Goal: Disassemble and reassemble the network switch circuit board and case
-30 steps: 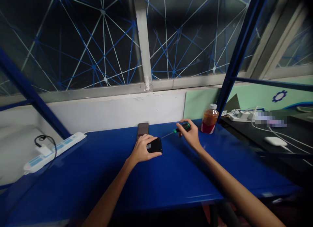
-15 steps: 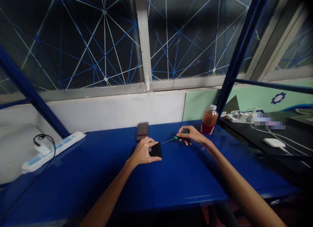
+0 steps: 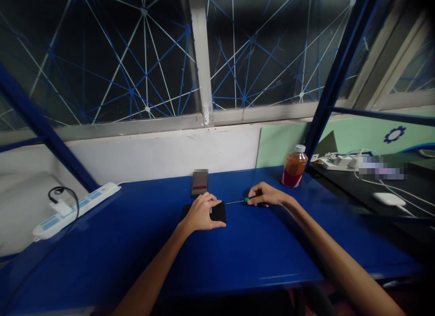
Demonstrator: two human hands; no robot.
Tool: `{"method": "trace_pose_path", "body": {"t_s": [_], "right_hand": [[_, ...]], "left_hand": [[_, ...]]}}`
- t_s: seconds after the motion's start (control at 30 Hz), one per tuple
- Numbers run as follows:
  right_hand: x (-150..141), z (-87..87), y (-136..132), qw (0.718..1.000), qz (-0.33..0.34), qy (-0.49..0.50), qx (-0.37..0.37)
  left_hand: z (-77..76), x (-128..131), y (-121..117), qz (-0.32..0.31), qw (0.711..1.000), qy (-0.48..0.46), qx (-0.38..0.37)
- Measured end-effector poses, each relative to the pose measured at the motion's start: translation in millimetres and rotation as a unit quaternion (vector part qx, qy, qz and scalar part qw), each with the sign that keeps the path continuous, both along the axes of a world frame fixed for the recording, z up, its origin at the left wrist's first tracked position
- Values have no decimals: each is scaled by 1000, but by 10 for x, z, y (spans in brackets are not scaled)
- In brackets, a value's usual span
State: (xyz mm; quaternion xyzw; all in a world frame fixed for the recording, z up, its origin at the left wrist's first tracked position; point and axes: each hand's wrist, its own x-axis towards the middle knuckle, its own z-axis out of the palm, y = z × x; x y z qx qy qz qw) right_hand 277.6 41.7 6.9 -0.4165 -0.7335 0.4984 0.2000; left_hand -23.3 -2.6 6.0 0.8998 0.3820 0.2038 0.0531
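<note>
Under my left hand (image 3: 201, 212) lies a flat black box-like device (image 3: 220, 212) on the blue table (image 3: 238, 257). My thumb and fingers grip it across its near and far edges, and the palm hides much of its top. Its exact kind I cannot make out. My right hand (image 3: 263, 194) is closed around the handle of a screwdriver (image 3: 247, 200) with a green part showing and a thin metal shaft. The shaft points left, nearly level, and its tip is at the device's right edge, near the far corner. Whether the tip touches is too small to tell.
A phone (image 3: 199, 183) lies just behind my left hand. A bottle of reddish-brown drink (image 3: 294, 167) stands at the back right. To the left is a white power strip (image 3: 78, 209) with a black cable. Cables and a white adapter (image 3: 389, 199) lie on a black surface at right.
My right hand has lowered a little, and the screwdriver has gone from a slant to almost level. My left hand keeps its hold on the device. The camera view has shifted slightly.
</note>
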Motion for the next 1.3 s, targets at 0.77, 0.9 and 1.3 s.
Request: {"method": "trace_pose_path", "body": {"t_s": [0.77, 0.9, 1.3], "right_hand": [[-109, 79, -54, 976, 2, -142, 165], [-98, 78, -45, 974, 7, -159, 161], [-172, -14, -35, 970, -6, -143, 196]], "left_hand": [[15, -3, 5, 8, 1000, 1, -23], [22, -3, 4, 15, 999, 10, -33], [31, -2, -4, 12, 999, 3, -34]]}}
